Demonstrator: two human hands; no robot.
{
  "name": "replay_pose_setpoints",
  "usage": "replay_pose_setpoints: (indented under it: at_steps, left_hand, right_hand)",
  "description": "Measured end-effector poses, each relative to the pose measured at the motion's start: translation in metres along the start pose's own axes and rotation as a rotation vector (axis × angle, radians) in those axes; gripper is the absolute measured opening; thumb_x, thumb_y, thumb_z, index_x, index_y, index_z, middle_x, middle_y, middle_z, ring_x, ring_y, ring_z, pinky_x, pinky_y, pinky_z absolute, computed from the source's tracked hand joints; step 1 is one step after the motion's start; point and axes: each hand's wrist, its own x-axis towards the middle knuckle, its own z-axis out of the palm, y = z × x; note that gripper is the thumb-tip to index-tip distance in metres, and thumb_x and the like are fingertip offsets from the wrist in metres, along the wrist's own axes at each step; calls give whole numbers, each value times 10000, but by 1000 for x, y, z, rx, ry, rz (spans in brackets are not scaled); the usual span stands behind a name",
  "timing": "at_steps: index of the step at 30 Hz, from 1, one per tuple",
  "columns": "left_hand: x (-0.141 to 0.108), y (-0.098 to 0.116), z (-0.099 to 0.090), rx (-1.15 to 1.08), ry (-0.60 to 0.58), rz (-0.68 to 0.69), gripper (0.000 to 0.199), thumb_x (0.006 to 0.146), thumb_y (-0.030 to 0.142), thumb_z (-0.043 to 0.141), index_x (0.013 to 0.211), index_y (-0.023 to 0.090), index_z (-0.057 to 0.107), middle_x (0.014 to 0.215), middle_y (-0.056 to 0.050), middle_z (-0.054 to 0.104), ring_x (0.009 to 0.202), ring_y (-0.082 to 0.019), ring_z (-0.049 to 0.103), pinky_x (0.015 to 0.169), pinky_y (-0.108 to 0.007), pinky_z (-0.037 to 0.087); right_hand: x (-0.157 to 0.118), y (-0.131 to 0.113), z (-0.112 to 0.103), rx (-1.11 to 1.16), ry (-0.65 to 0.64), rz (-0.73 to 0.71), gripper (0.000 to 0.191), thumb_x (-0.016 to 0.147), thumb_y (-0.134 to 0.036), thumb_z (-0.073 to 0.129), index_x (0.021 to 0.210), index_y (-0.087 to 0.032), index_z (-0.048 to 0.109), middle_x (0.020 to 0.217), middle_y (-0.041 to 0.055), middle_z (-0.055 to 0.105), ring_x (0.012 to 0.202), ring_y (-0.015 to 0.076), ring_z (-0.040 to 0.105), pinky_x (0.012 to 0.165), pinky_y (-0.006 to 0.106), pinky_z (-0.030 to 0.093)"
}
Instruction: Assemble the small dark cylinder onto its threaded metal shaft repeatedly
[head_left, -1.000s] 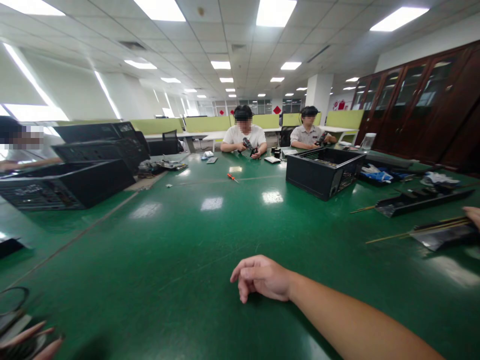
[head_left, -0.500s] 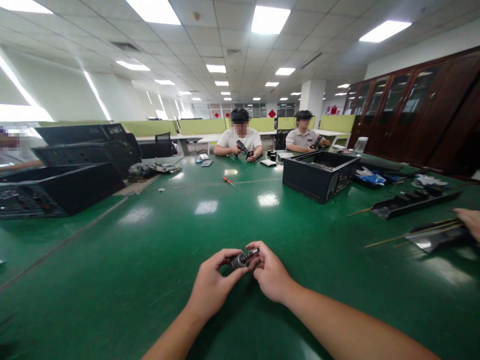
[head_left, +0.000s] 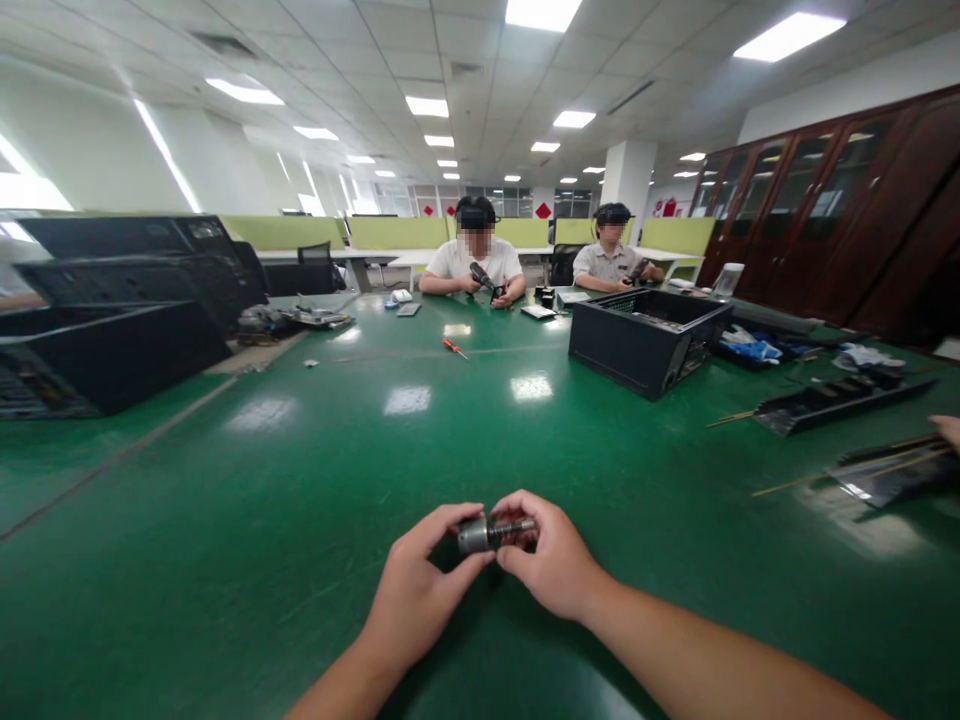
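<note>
Low over the green table, a dark grey metal cylinder with a thin ridged shaft [head_left: 473, 537] lies nearly level between my two hands. My left hand [head_left: 424, 570] grips the wide cylinder end, thumb below and fingers above. My right hand [head_left: 553, 560] curls round the shaft end on the right, its thumb and fingertips close to where shaft and cylinder meet. The shaft's tip shows against the right fingers. Parts of the right fingers are hidden behind the piece, so its exact mechanism cannot be made out.
On the green table [head_left: 337, 480] lies a red-handled screwdriver [head_left: 453, 347]. Black computer cases stand at left [head_left: 150, 350] and right [head_left: 637, 345]. Dark metal trays [head_left: 840, 405] and thin rods lie at right, near another person's hand [head_left: 949, 428]. Two people sit across the table.
The metal piece has turned from a slanted pose to nearly level, showing more of its cylinder side. My right hand has shifted slightly right and closed further round the shaft. The view tilted down.
</note>
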Motion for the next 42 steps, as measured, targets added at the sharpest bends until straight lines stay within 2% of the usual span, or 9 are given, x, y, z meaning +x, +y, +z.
replay_pose_setpoints:
  at_steps: [6, 11, 14, 34, 42]
  left_hand:
    - [-1, -3, -1, 11, 55, -20, 281, 767, 233, 743, 1035, 280, 674, 1008, 17, 709, 933, -164, 667, 856, -271, 519]
    - [2, 2, -1, 4, 63, 63, 211, 781, 238, 739, 983, 270, 688, 989, 16, 710, 923, -150, 668, 864, -252, 521]
    - [2, 3, -1, 11, 65, 81, 203, 781, 234, 739, 975, 266, 691, 978, 13, 712, 908, -148, 673, 857, -251, 527]
    - [1, 7, -1, 20, 83, 84, 182, 764, 225, 731, 945, 227, 711, 958, -38, 726, 887, -187, 688, 837, -301, 569]
    - [0, 8, -2, 13, 90, 80, 185, 760, 212, 742, 940, 242, 711, 956, -18, 724, 888, -174, 685, 835, -283, 557]
  right_hand:
    - [0, 2, -1, 153, 46, 17, 414, 665, -119, 646, 1069, -190, 594, 878, 1, 581, 763, 148, 578, 700, 267, 450]
    - [0, -2, -2, 120, 12, 29, 211, 716, -185, 659, 925, -175, 643, 801, 7, 627, 720, 153, 570, 688, 275, 439]
    - [-1, -5, -2, 120, 2, 38, 164, 716, -194, 661, 879, -174, 656, 774, 5, 638, 697, 152, 568, 669, 271, 436]
    - [-1, -4, -3, 115, 14, 47, 83, 736, -206, 681, 806, -165, 664, 718, -6, 619, 671, 141, 546, 653, 255, 426]
    - [-1, -5, -4, 100, 18, 47, 86, 737, -228, 690, 794, -170, 664, 699, -6, 610, 649, 137, 532, 615, 245, 418]
